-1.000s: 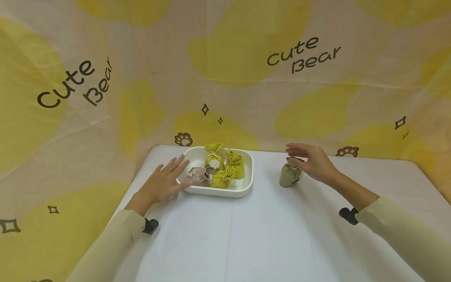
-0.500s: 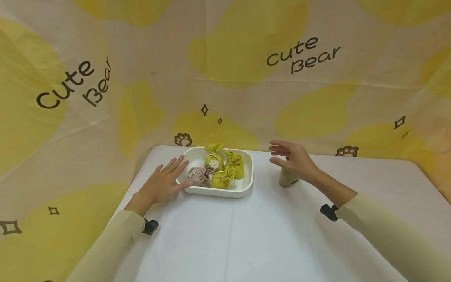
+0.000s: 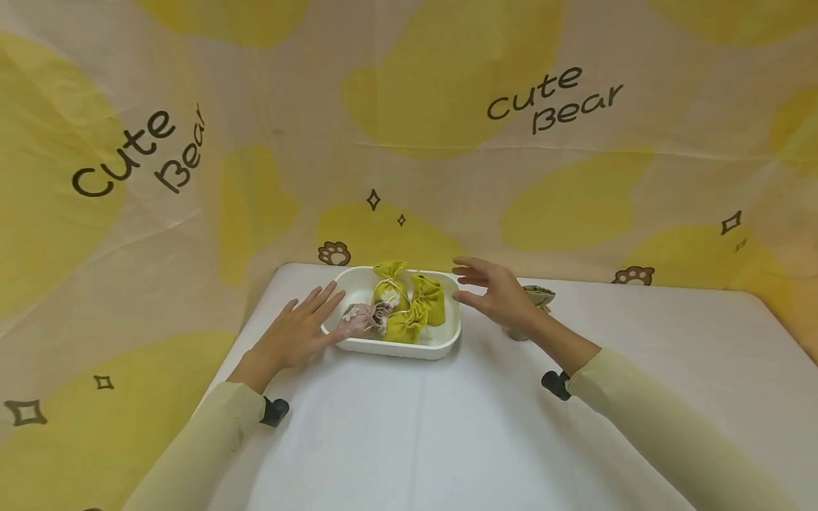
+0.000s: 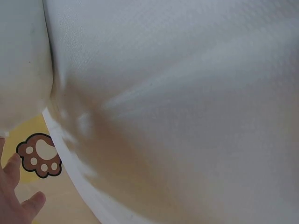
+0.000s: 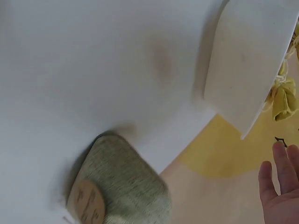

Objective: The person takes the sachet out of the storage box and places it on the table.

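Observation:
A white tray (image 3: 391, 349) holds a pink drawstring pouch (image 3: 358, 319) and three yellow-green ones, such as the pouch (image 3: 429, 301) by its right side. My left hand (image 3: 295, 330) lies at the tray's left end with fingers spread, its thumb at the rim near the pink pouch. Close to the right rim is my right hand (image 3: 495, 287), fingers extended and holding nothing; whether it touches the rim cannot be told. A grey-green pouch (image 3: 540, 294) stands behind the right wrist, partly hidden. In the right wrist view, that pouch (image 5: 131, 182) shows a round tan label.
Everything stands on a white-covered table (image 3: 409, 426). A yellow and beige cloth backdrop (image 3: 422, 85) with "Cute Bear" lettering rises along its back and left side. A dark wrist camera sits on each arm, such as the right one (image 3: 554, 385).
My right hand has moved left from the grey-green pouch to the tray's right side. That pouch stays where it was. The left hand and the tray have not moved.

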`<state>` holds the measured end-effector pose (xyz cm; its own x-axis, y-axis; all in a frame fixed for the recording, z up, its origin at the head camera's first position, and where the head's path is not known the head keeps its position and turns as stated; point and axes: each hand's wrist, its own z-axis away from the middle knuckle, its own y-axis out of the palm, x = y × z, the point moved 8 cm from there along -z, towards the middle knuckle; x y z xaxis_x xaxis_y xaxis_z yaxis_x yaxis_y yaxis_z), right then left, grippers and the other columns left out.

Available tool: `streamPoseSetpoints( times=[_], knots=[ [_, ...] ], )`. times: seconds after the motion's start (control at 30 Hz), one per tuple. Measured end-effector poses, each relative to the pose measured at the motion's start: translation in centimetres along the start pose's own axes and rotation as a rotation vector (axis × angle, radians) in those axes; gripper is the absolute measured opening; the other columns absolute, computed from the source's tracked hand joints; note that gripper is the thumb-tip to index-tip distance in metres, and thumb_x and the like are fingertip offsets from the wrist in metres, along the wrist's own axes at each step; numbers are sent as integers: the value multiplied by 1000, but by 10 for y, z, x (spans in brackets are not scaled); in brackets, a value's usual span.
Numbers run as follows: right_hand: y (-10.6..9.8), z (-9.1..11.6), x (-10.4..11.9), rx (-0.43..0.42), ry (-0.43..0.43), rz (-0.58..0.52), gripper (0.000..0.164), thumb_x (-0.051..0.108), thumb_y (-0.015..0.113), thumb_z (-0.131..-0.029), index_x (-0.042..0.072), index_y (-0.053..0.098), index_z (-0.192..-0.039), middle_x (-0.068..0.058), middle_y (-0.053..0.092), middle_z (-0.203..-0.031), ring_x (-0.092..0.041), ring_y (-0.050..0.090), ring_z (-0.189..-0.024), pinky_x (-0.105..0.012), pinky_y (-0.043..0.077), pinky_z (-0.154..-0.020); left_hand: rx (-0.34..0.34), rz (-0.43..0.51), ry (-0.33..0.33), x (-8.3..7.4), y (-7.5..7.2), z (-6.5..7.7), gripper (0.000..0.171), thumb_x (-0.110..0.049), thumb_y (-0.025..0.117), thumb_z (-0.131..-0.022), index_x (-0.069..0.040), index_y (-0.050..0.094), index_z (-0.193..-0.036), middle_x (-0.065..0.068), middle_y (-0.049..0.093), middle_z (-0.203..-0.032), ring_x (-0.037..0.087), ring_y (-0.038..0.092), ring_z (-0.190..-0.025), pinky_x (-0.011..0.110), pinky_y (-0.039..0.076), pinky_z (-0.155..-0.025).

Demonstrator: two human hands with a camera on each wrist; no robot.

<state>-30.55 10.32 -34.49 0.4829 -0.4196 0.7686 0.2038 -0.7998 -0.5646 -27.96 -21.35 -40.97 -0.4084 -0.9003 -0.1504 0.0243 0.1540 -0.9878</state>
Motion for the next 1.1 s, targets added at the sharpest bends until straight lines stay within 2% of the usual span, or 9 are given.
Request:
streamPoseSetpoints(
  times=[0.2,0.4,0.87,1.1],
  knots=[
    [14,-7,-1,11,21,7,58,8,76,-88,2,52,-141,-17,64,-131,-33,60,-122,-48,46,-104,6,-4,-6,0,1,0,81,-68,38,-97,-19,21,-160,1,8,-168,33,15,-151,66,16,-115],
    [27,-12,-1,15,13,39,58,8,76,-87,3,53,-141,-16,66,-128,-32,61,-122,-53,43,-105,12,-4,-10,-1,1,0,81,-67,38,-98,-18,21,-160,2,8,-168,34,14,-151,65,16,-115],
    [45,-24,-1,46,75,68,53,7,74,-89,2,55,-139,-16,64,-130,-31,63,-119,-45,48,-102,-6,8,1,-1,0,0,80,-65,41,-98,-19,21,-160,2,9,-167,33,16,-151,65,18,-114],
    [44,-25,-1,22,88,45,47,0,68,-92,-2,56,-137,-17,67,-125,-31,66,-114,-41,51,-98,-2,11,-3,0,1,1,80,-65,41,-98,-19,21,-160,1,8,-168,34,16,-151,65,17,-115]
  ],
)
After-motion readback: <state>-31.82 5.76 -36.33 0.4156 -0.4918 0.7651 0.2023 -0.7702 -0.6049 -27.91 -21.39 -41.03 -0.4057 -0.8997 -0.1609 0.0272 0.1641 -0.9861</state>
